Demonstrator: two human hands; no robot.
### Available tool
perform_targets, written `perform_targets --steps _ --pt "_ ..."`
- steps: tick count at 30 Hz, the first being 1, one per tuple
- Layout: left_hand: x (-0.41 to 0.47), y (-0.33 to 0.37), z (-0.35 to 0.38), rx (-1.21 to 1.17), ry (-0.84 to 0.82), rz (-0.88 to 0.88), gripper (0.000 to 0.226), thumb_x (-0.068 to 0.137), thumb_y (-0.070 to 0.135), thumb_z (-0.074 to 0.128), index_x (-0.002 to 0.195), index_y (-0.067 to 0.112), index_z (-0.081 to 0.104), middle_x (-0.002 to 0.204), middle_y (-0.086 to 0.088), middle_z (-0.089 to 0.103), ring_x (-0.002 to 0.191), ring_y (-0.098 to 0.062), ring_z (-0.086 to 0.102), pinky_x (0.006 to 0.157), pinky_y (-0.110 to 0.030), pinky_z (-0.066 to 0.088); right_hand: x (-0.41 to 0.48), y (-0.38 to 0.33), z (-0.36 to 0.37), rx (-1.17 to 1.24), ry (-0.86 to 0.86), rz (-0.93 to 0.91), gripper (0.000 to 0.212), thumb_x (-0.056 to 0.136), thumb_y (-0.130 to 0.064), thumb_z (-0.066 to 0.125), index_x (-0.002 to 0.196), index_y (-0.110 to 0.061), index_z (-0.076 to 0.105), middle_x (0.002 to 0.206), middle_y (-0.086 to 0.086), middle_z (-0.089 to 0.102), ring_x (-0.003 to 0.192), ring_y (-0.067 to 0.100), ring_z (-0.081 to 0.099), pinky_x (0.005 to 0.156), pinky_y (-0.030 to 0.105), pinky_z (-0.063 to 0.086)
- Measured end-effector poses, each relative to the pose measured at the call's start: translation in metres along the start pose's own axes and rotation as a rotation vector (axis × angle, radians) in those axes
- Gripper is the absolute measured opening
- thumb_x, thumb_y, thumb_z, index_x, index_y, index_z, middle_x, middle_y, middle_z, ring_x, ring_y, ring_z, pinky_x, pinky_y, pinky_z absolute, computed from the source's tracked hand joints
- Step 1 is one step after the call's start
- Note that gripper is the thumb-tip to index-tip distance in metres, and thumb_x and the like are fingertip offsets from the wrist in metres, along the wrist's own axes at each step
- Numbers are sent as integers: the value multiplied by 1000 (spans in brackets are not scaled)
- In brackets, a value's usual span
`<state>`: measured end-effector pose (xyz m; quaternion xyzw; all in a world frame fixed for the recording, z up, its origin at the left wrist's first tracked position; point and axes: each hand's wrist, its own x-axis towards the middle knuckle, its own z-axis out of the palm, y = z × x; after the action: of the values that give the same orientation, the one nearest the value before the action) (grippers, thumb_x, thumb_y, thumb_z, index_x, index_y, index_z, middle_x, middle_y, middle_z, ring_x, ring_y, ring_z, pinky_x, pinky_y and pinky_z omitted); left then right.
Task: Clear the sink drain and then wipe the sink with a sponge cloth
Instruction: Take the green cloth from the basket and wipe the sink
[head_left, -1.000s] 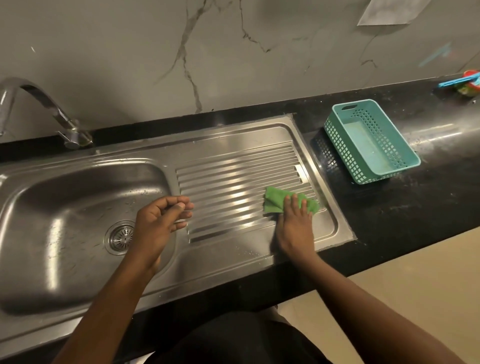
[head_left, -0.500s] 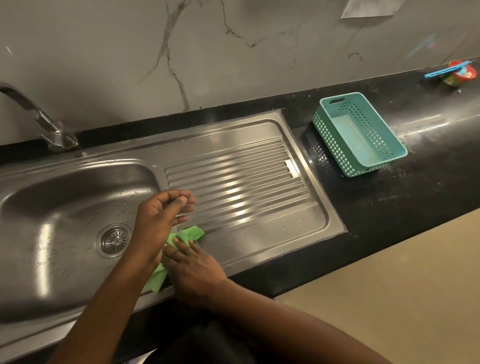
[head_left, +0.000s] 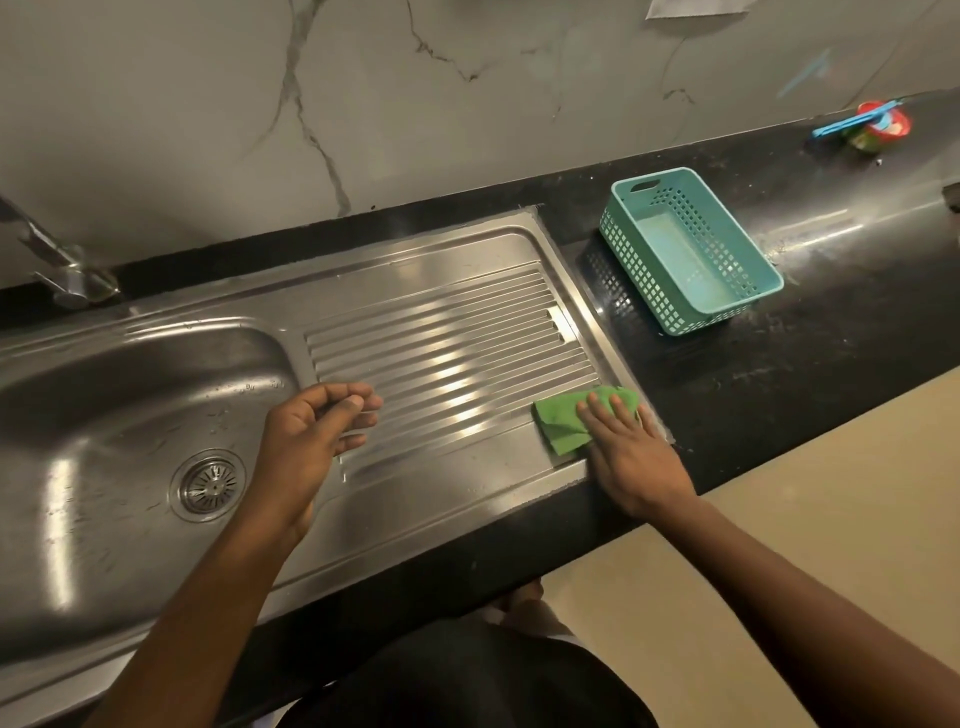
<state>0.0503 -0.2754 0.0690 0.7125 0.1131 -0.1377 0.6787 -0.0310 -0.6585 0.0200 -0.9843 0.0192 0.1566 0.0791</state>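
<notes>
Steel sink (head_left: 467, 270) drainboard, right edge: right hand (head_left: 631, 457) flat, fingers spread on green cloth (head_left: 563, 421). Left hand (head_left: 311, 441) hovers, loosely curled, empty.

Ribbed drainboard (head_left: 447, 353) lies bare between both hands; teal basket (head_left: 691, 249) blocks the counter at two o'clock.

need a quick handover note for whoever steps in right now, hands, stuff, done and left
Right hand: flat, pressing the green sponge cloth onto the drainboard's right front corner.
Left hand: empty, fingers loosely curled, hovering near the basin edge.
Drain strainer looks clear.
Done: drain, apparently.
Left: the rest of the drainboard and basin, as far as can be told.
</notes>
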Motion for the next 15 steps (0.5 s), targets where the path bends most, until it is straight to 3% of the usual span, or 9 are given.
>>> perform_targets --steps 6,10,13,15 --pt "-1 -5 -11 -23 -3 8 20 105 11 60 116 11 76 109 -8 83 100 -23 78 84 -34 58 -23 -63 24 182 108 148 58 109 -37 31 164 -19 22 172 4 13 160 25 1 129 41 -3" --pt "1 -5 -10 -37 -14 -3 20 105 9 59 117 9 75 107 -8 83 98 -22 78 84 -33 58 -34 -150 46 210 56 -32 61 104 -33 39 163 -18 29 171 6 15 160 32 2 129 44 -5" --pt "3 -1 -6 -40 -31 -1 19 105 9 59 113 11 76 106 -6 83 95 -18 77 80 -29 59 -33 -218 63 207 -42 -256 63 103 -36 37 163 -19 27 173 7 14 160 33 -3 125 45 -14" --pt "4 0 -5 -35 -44 -1 18 105 9 59 113 12 76 107 -6 83 95 -18 77 77 -26 58 -31 -248 67 184 -98 -372 63 102 -36 39 162 -19 27 173 7 14 160 34 -2 126 48 -10"
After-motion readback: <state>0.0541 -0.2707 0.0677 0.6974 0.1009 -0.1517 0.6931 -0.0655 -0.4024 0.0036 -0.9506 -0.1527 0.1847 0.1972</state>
